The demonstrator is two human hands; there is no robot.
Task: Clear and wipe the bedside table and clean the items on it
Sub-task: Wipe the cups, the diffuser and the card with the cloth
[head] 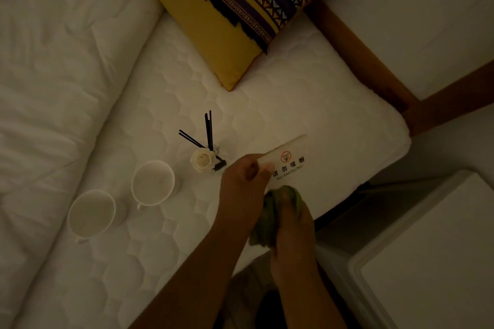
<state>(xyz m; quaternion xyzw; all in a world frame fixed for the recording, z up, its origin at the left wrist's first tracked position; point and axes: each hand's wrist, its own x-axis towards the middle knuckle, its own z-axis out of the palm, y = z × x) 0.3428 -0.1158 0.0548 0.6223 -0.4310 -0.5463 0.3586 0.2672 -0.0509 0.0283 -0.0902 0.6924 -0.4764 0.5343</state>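
Green cloth is bunched in the right hand, whose fingers curl around it and press a fold up against the lower edge of the no-smoking sign. The left hand pinches the sign's near end between thumb and fingers and holds it just above the mattress, tilted so its printed face turns up towards the cloth. That grip looks chosen to steady the thin plaque while leaving most of its face bare for wiping. The sign is therefore off the bedside table, part of whose white top with its raised rim shows at the lower right, well apart from both hands. The other items stand on the quilted mattress to the left: a reed diffuser with dark sticks and a pale rose just beside the left hand, then one white cup and a second white cup, both upright and near each other. Parking them on the bed probably keeps them within reach and away from the tabletop while it is wiped. A yellow cushion with a patterned band lies further up the bed, and a rumpled duvet is bunched along the left. The light is dim, so whether the cups are clean cannot be told.
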